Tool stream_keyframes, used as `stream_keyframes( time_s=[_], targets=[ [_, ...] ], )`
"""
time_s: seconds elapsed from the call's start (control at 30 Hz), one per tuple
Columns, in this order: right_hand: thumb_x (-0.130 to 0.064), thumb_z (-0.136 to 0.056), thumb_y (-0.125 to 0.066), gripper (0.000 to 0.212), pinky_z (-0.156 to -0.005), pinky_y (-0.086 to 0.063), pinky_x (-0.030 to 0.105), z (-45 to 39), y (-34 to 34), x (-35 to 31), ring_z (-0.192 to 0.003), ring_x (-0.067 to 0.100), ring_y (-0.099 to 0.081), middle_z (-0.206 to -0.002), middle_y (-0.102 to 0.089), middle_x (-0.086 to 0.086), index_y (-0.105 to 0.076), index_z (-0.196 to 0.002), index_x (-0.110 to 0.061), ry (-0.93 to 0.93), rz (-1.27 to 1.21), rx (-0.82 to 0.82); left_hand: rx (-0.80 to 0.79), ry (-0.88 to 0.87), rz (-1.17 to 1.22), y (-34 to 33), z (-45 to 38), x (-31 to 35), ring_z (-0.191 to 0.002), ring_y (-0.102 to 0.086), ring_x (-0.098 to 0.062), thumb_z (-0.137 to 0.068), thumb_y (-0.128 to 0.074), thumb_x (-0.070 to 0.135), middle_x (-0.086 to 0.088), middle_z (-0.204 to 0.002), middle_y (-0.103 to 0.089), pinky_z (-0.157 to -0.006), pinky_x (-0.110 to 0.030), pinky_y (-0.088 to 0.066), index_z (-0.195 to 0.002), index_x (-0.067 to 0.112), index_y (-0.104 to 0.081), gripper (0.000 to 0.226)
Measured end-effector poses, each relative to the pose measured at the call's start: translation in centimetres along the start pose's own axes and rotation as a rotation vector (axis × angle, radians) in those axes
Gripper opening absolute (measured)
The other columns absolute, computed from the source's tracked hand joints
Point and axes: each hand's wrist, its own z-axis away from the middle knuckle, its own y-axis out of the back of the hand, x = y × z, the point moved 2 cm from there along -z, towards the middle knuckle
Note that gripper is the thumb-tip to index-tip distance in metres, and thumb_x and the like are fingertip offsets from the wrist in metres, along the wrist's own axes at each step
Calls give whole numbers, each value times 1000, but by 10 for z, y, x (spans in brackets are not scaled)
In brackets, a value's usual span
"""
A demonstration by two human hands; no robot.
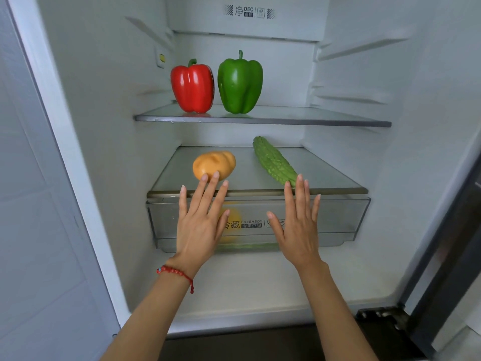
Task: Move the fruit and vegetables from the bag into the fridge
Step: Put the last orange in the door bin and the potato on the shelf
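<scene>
Red pepper (192, 87) and green pepper (240, 83) sit up top; your left hand (200, 225) and right hand (296, 227) are both spread flat, holding nothing, near the potato (213, 164) and gourd (273, 160).

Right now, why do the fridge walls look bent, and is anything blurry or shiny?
Head view: the wide-angle lens bows the fridge walls and door edges outward. The red pepper and green pepper show glossy highlights and faint reflections on the glass shelf. Light is soft, shadows faint; the frame's edges look smeared.
</scene>
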Motion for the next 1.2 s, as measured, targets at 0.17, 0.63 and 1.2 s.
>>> stream_keyframes(
  time_s=[0.17,0.63,1.2],
  targets=[
    [-47,-95,-24,64,-115,14,36,-5,-7,2,-142,15,14,-154,23,-3,-7,-145,-12,3,-5,3,6,-15,-2,-7,-3,-3,-142,4,-9,-92,-36,30,-4,-148,-26,-113,-43,0,-139,16,-29,49],
    [-46,-95,-27,62,-115,9,37,-8,-3,2,-143,15,11,-153,-1,9,-12,-145,-13,-12,-4,-31,-35,-26,10,-9,-3,-5,-142,-5,-18,-91,-36,27,-6,-149,-29,-113,-42,2,-140,15,-28,51],
    [-46,-94,-29,54,-107,-33,37,42,63,-26,-132,16,-33,-146,-39,6,-43,-134,-14,-54,-289,-136,-189,72,207,51,37,26,-134,-24,-22,-90,-36,36,-12,-142,-42,-110,-40,-12,-135,12,-37,51]
  ],
)
